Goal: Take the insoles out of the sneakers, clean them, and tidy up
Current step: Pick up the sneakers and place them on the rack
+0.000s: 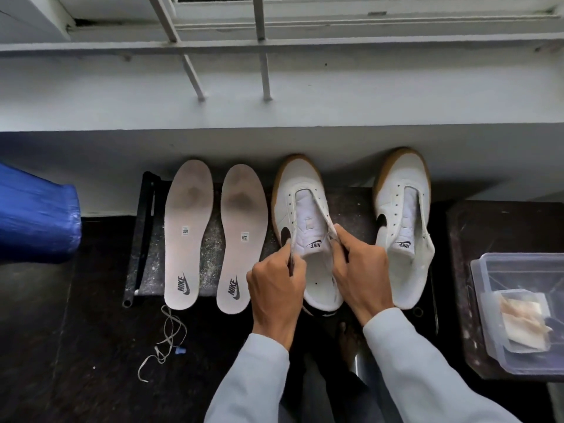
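the left sneaker [300,190] stands on a dark speckled stand [210,254] with its toe against the pale wall below the window ledge [274,111] and its heel toward the person. a white lace [325,215] comes out of the sneaker's front eyelets in two strands, one along each side of the tongue. the left hand [276,288] is at the sneaker's left flank, fingers curled and closed, with thumb and forefinger pinching the dark-tipped end of one strand. the right hand [361,276] is at the sneaker's right collar, fingers curled tight on the other strand, which disappears into the fist. both insoles are out of the shoes and lie flat on the stand to the left of the left sneaker, logo side up, heels toward the person: the near insole [242,239] just beside the sneaker, the far insole [187,236] one place further left, each with a grey smudge at the forefoot. the right sneaker [403,190] stands to the right of the left sneaker, parallel to it and apart from it, unlaced, its tongue showing. a loose lace [166,340] lies tangled on the dark floor to the lower left of the left sneaker, beneath the insoles' heels, with a small blue scrap [180,351] beside it. well to the right of the left sneaker, past its mate, sits a clear plastic box [488,300] holding a folded pale packet [525,319]. far to the left of the sneaker is a blue wrapped object [36,215].
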A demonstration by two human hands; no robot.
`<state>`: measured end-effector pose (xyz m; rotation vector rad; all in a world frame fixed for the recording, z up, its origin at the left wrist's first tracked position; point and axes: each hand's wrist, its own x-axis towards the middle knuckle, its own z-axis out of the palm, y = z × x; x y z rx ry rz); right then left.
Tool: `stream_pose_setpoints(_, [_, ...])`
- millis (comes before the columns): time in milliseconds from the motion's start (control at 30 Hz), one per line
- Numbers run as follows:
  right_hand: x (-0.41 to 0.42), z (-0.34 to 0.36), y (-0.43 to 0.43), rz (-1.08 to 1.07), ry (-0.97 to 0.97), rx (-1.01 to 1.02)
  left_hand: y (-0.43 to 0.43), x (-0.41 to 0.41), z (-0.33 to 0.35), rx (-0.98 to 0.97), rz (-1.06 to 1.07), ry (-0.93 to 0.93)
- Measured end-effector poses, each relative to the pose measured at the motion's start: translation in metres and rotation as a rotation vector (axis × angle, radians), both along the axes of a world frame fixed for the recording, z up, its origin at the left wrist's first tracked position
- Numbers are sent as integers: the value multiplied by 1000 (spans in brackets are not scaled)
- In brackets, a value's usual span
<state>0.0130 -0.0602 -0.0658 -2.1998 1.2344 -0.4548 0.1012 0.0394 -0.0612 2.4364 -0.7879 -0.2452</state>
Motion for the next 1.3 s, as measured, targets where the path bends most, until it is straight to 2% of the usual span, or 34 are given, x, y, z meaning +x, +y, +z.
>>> stream_pose_setpoints(267, [-2,4,17,-106,-52,60,3,8,-2,-15,-75,-31])
stream_pose_setpoints(533, [-8,-4,21,-64,-54,94,10,1,-13,-28,-123,17])
stream_pose_setpoints(633, [-17,6,16,-51,-111,35,8,-6,-5,-84,-75,49])
stream_pose_setpoints(700, [-29,16,10,-14,-94,-80,0,-16,7,-126,-91,13])
stream_pose_setpoints(800, [-54,21,-3,55,56,-258,-20,-37,22,-232,-159,41])
stream_pose_setpoints(867, [-72,18,-12,66,184,-288,-36,-53,26,-268,-218,66])
stream_pose_setpoints(1000, [-100,10,-24,47,280,-236,-65,-79,21,-242,-315,119])
stream_pose_setpoints(1133, [-112,3,-37,-56,164,-134,-85,-90,6,-193,-322,159])
stream_pose_setpoints(1300, [-113,-4,-53,-193,29,-2,-97,-87,-9,-88,-323,113])
